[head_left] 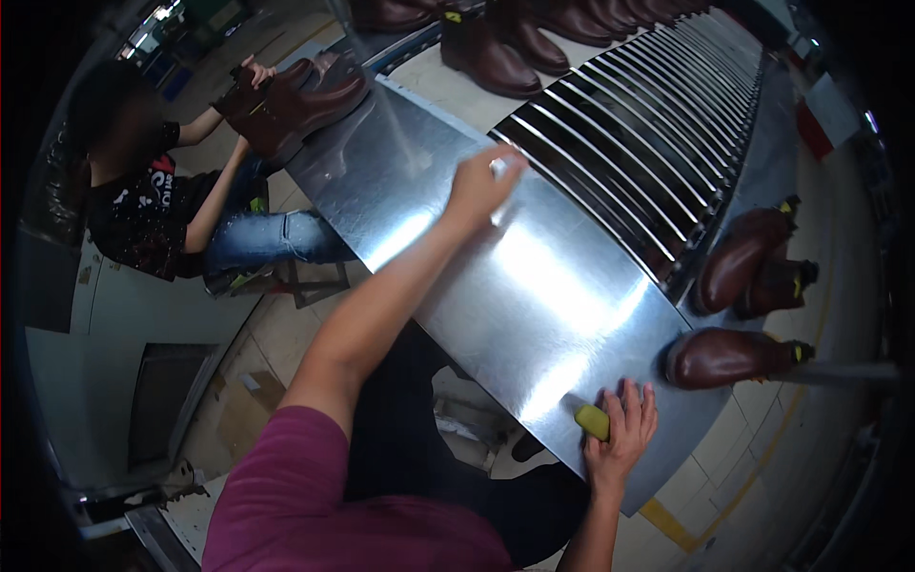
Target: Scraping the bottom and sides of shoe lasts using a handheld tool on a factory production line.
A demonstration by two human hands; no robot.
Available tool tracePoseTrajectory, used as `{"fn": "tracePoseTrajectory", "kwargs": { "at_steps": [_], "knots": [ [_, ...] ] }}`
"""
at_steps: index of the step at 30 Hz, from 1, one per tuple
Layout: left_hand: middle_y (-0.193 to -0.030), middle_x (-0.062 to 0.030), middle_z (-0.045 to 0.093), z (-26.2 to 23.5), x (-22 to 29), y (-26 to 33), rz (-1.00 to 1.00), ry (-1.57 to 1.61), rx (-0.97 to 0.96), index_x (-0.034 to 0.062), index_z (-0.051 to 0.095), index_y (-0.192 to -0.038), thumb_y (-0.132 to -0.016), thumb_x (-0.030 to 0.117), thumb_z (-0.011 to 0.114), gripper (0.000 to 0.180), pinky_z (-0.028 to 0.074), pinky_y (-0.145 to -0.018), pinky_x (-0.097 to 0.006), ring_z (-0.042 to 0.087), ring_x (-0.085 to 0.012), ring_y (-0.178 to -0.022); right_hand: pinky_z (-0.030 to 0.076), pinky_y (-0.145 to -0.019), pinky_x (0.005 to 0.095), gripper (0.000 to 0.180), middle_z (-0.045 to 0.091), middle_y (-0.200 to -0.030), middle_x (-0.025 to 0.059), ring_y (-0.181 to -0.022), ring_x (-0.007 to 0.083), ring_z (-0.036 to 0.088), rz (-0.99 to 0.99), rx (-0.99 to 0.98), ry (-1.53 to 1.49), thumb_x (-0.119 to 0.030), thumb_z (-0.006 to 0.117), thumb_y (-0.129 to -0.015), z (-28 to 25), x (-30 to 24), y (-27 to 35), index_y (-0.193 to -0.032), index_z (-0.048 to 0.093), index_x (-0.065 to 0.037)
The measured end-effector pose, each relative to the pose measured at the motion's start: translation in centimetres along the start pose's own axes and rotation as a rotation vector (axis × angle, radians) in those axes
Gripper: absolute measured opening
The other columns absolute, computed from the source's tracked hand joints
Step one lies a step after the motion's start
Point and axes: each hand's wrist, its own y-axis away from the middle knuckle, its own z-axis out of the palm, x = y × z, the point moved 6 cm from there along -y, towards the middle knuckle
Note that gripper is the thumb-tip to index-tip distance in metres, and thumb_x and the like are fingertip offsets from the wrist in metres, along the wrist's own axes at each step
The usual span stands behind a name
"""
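My left hand (pixel 481 189) reaches over the metal tabletop (pixel 562 276), by the edge of the slatted rack. Its fingers are curled closed, and a small pale bit (pixel 498 170) shows among them, too unclear to name. At the table's near right part, my right hand (pixel 621 434) rests low over the metal. A yellow-green rounded block (pixel 592 421) sits against its thumb and index finger, seemingly gripped there, while the other fingers stretch forward. The nearest shoe to that hand is a brown leather boot (pixel 724 358), lying at the table's right edge.
A rack of curved metal slats (pixel 620 133) runs away from the table. More brown boots (pixel 748 257) stand at the right, and others (pixel 491 52) line the far side. At the left, a seated co-worker (pixel 181 181) handles brown boots (pixel 295 105) on the table's far left corner.
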Motion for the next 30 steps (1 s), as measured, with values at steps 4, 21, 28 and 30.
{"fn": "tracePoseTrajectory", "kwargs": {
  "at_steps": [4,21,28,30],
  "knots": [
    [-0.121,-0.0185,0.072,-2.6,-7.5,-9.0,-0.15,-0.062,0.23,0.0012,0.068,-0.13,-0.091,0.041,0.074,0.056,0.054,-0.089,-0.034,0.07,-0.0218,-0.106,0.039,-0.111,0.0562,0.036,0.062,-0.139,0.0169,-0.133,0.042,0.054,-0.012,-0.081,-0.061,-0.018,0.073,-0.085,2.1,0.4,-0.6,-0.119,0.068,-0.007],
    [-0.163,-0.0358,0.018,5.0,-14.8,-25.2,-0.879,-0.142,0.482,0.0114,0.006,-0.164,-0.069,0.06,0.086,0.133,0.032,-0.121,-0.053,0.028,-0.0487,-0.149,0.043,-0.106,0.0562,0.042,0.068,-0.128,0.0213,-0.123,0.0437,0.061,0.002,-0.121,-0.002,-0.037,0.081,-0.088,1.5,-0.3,-2.9,-0.115,0.072,-0.007],
    [-0.151,-0.0286,0.043,1.0,-17.0,-25.3,-0.607,0.183,0.724,0.0095,0.022,-0.16,-0.065,0.035,0.091,0.12,0.042,-0.114,-0.049,0.049,-0.0422,-0.136,0.049,-0.099,0.0561,0.043,0.069,-0.124,0.0218,-0.114,0.045,0.064,-0.04,-0.103,0.0,-0.038,0.079,-0.089,1.2,-1.4,-4.3,-0.115,0.071,-0.005],
    [-0.13,-0.0154,0.062,-0.9,-18.0,-25.0,-0.308,0.749,0.747,0.0062,0.043,-0.146,-0.065,0.013,0.09,0.094,0.054,-0.1,-0.043,0.064,-0.0312,-0.114,0.046,-0.102,0.0574,0.041,0.066,-0.129,0.0231,-0.12,0.0469,0.061,-0.053,-0.116,0.02,-0.037,0.075,-0.093,1.7,-1.7,-3.9,-0.115,0.067,-0.003]
  ]
}}
